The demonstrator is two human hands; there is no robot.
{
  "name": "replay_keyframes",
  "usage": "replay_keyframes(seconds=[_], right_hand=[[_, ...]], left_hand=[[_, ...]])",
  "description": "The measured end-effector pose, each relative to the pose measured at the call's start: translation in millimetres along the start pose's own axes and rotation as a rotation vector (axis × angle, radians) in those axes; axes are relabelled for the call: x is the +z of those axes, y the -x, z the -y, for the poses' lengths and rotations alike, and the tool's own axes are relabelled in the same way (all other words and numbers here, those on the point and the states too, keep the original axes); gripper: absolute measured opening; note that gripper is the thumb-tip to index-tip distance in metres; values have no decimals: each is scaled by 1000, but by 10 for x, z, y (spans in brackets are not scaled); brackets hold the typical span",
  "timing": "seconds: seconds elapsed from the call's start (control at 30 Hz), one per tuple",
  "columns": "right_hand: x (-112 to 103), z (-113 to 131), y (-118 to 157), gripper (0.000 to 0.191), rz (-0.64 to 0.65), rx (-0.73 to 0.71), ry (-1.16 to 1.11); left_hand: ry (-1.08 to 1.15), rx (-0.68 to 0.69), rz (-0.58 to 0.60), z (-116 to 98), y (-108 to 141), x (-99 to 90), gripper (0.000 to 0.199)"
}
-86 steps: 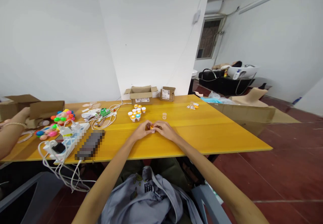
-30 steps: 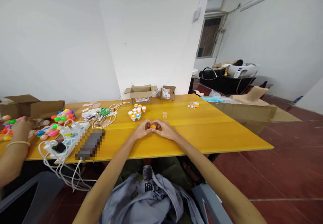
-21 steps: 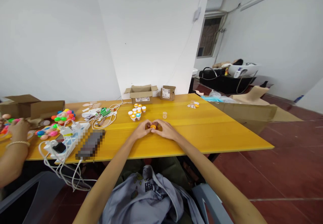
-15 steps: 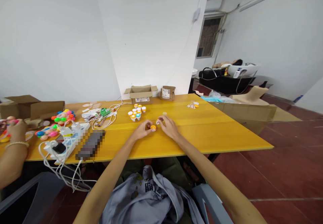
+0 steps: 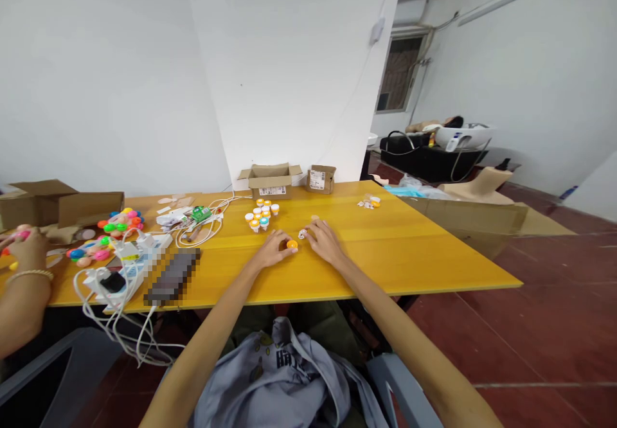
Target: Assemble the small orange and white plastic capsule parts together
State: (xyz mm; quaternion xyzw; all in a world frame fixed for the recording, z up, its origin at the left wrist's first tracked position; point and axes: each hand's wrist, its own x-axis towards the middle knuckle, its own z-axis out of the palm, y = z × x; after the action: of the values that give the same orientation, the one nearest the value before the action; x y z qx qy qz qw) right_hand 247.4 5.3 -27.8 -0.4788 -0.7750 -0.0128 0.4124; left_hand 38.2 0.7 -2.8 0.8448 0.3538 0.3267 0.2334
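Observation:
My left hand [image 5: 270,252] is closed, thumb and fingers pinching a small orange round cap [image 5: 292,245] just above the yellow table. Facing it, my right hand [image 5: 326,241] is also closed, gripping a small white piece with dark specks [image 5: 302,234] between thumb and fingers. A narrow gap separates the two held parts. By the right fingertips a small pale round bit [image 5: 315,218] shows, too small to name. Beyond my left hand stand several small white-and-orange capped containers [image 5: 256,225], one of them with a teal top [image 5: 263,222].
Two cardboard boxes [image 5: 272,182] [image 5: 321,178] stand at the table's back edge. Small loose parts [image 5: 368,203] lie at the far right. On the left are a power strip [image 5: 144,264], cables, a blurred-out dark device [image 5: 173,277], colourful ball toys [image 5: 120,222] and another person's hand [image 5: 29,248].
The orange cap has tilted slightly in my left fingers. The white piece has shifted a little to the right with my right fingers. The other person's hand has moved slightly.

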Motion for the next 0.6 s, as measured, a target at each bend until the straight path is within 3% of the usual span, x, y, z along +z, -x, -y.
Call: replay_keyframes(seconds=[0.27, 0.6], right_hand=[[16, 10, 17, 17, 79, -112, 3], [-15, 67, 19, 15, 98, -114, -12]], left_hand=[[-20, -32, 9, 26, -7, 3, 24], [-26, -16, 1, -6, 2, -8, 18]])
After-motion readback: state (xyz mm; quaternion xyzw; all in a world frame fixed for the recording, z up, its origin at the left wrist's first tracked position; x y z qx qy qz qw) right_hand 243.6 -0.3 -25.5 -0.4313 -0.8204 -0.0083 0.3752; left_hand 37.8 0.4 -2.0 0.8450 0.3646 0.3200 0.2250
